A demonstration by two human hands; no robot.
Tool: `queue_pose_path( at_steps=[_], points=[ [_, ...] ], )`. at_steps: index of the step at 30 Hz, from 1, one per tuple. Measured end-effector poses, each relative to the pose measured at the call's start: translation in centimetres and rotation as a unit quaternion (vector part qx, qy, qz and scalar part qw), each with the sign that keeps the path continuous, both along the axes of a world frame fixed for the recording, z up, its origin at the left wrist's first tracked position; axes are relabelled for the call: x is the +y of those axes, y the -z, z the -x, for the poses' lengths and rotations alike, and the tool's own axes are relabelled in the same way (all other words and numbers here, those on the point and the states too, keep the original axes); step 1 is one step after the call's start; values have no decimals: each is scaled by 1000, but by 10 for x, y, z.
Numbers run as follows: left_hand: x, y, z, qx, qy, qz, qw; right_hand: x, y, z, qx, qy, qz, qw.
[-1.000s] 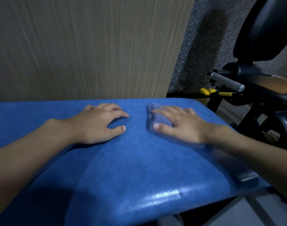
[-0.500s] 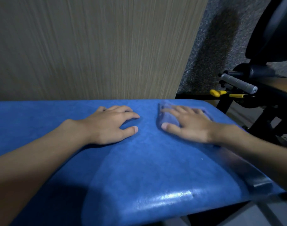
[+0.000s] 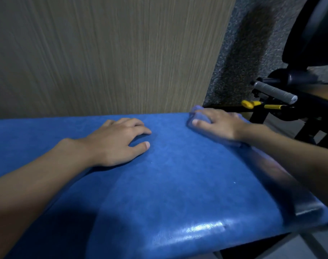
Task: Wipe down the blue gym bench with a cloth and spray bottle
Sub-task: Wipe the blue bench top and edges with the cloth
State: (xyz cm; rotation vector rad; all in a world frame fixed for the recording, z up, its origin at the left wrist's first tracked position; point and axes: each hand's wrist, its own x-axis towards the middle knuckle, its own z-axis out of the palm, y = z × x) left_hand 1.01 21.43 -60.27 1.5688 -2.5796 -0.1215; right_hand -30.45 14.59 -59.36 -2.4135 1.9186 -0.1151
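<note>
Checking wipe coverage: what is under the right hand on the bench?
A bluish cloth, pressed onto the blue bench near its far edge by the right hand. Only its edge beyond the hand shows; the rest, and the bench beneath it, are covered.

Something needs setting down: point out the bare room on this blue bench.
Widest bare patch: the near half of the bench, between the two forearms down to its front edge. Also free: the strip left of the left hand, along the wood panel. Crowded: the far right corner, where the right hand presses the cloth.
</note>
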Motion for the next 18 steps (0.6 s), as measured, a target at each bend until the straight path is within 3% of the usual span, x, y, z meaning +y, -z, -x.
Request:
queue_pose_path(
  at_steps=[3,6,11,15,18],
  points=[
    [7,0,-3,-9,0,-6,1000,-39,-4,20,12,113,-68,991],
    [10,2,-5,-15,4,-18,1000,-33,-1,7,41,126,-53,990],
    [6,2,-8,-5,5,-19,1000,63,-2,-41,46,-33,-30,998],
    [1,6,-16,13,0,-9,1000,160,-5,-78,54,-222,-29,973],
    [-1,7,-23,28,-4,-9,1000,185,-7,-84,53,-281,-60,956]
  ],
)
